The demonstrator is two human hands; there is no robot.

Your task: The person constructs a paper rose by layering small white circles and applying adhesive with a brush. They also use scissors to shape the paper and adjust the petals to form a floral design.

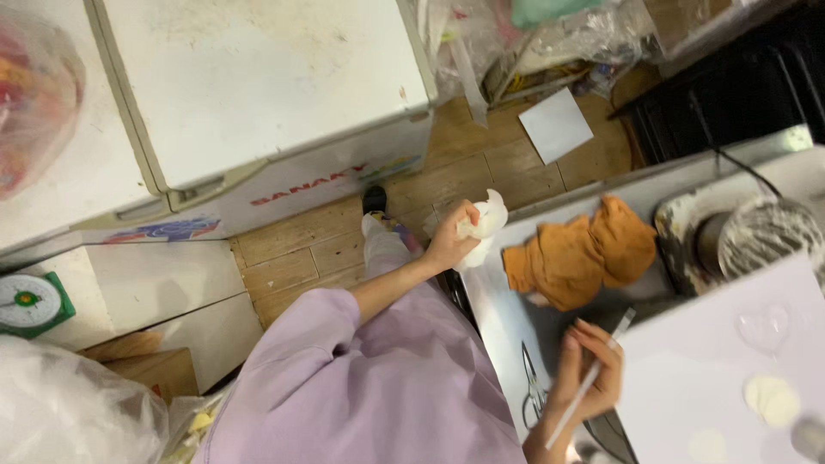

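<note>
White tissue [483,225] crumpled in my left hand [451,241], fingers closed round it, held over edge of metal counter [507,318], above wooden floor [344,249]. My right hand [589,374] pinches thin white stick [593,378], tilted, near scissors [534,391] lying on counter. Orange cloth [580,253] bunched on counter between my hands. White board [696,378] just right, pale dough rounds [771,399] on it. White chest freezer [258,94] beyond floor.

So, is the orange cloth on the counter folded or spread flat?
Neither: the orange cloth is crumpled in a bunched heap with deep wrinkles on the metal counter, between the left hand and right hand.
</note>
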